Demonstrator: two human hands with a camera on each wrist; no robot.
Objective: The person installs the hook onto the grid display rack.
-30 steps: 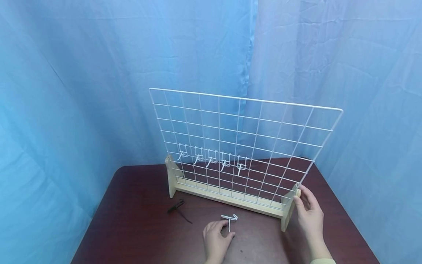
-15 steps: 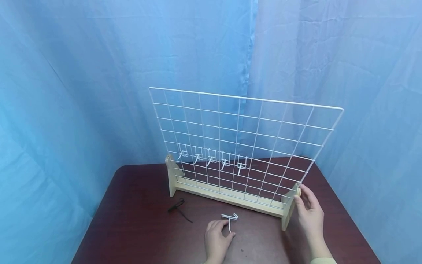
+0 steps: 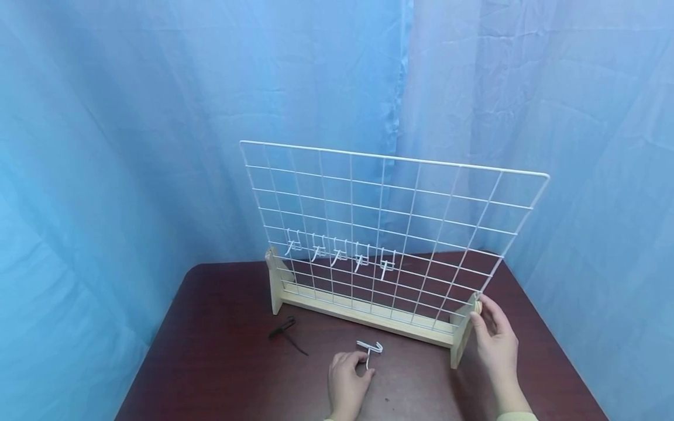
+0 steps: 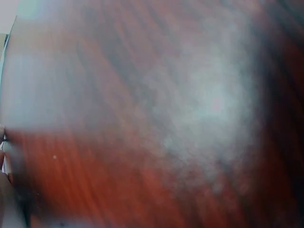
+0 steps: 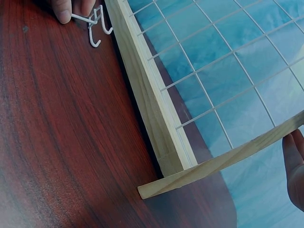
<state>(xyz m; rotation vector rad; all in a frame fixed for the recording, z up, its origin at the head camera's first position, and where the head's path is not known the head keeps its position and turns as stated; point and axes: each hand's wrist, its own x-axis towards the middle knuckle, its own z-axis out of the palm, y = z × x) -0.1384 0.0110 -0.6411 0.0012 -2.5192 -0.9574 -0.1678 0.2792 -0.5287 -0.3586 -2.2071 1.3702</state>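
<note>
We see a dark red-brown table set against a blue cloth backdrop. On it stands a white wire grid panel, upright in a pale wooden base with a foot at each end. Five small white hooks hang in a row on the lower part of the grid. Our right hand rests on the base's right end, thumb and fingers curved around the top of the foot and the round knob there. Our left hand lies on the table in front of the base, fingertips pinching the stem of a loose white hook that lies flat on the wood; the left wrist view is too blurred to confirm the grip. A small black clip lies well to the left.
</note>
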